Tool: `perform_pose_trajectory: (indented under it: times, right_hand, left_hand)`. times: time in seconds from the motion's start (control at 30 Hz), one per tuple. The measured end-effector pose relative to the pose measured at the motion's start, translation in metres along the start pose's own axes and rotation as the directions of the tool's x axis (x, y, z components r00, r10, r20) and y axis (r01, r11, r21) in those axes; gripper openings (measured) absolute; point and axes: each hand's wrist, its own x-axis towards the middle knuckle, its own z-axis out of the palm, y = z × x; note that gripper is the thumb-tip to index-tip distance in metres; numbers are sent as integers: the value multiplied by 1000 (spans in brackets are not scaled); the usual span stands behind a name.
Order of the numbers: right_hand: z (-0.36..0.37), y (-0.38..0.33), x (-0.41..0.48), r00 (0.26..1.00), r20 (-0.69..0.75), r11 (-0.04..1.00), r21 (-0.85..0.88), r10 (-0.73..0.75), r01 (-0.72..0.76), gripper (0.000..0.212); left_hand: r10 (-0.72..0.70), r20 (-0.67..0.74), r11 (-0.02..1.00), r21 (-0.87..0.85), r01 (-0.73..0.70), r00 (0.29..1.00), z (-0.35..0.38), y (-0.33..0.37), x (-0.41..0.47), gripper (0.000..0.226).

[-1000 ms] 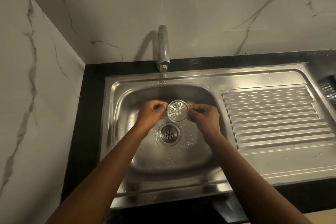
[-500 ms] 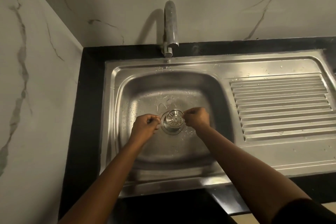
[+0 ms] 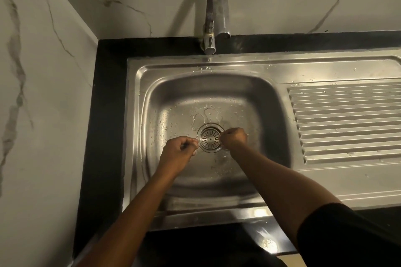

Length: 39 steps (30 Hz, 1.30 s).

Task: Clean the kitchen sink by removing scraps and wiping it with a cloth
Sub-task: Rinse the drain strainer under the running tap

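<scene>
Strainer [image 3: 210, 139] seated in drain at centre of sink [image 3: 138, 115] basin; right hand [image 3: 234, 137] curled, fingertips pinching strainer right rim; left hand [image 3: 181, 150] curled, fingertips at left edge of drain ring, grip on strainer not discernible; basin floor wet with droplets; ribbed drainboard [image 3: 347, 123] right of basin; faucet [image 3: 209, 34] behind rear rim; black countertop [image 3: 108, 115] surrounds sink.

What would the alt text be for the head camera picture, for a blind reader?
Two bare hands reach into a wet steel sink: the right hand pinches the edge of a round metal strainer sitting in the drain, the left hand curled beside its opposite edge. A curved tap stands behind; a ribbed drainboard lies to the right.
</scene>
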Motion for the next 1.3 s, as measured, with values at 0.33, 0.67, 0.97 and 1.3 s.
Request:
perform_pose_trajectory:
  times: [0.33, 0.67, 0.97, 1.3]
  right_hand:
    - [-1, -1, 2, 997, -54, 998, -36, -63, 61, 18]
    - [-26, -5, -23, 979, -20, 976, -82, -203, 201, 21]
    - [-78, 4, -101, 909, -22, 900, 136, -416, 415, 14]
    - [-172, 48, -148, 894, 24, 810, 436, -447, 393, 18]
  left_hand:
    - [-4, 11, 1000, 19, 4, 1000, -4, 3, -4, 11]
    - [30, 46, 998, 45, -32, 999, 0, 17, -10, 13]
    - [147, 59, 987, 59, -150, 987, 22, 47, -25, 11]
    - [319, 106, 929, 163, -333, 942, 94, 83, -67, 15]
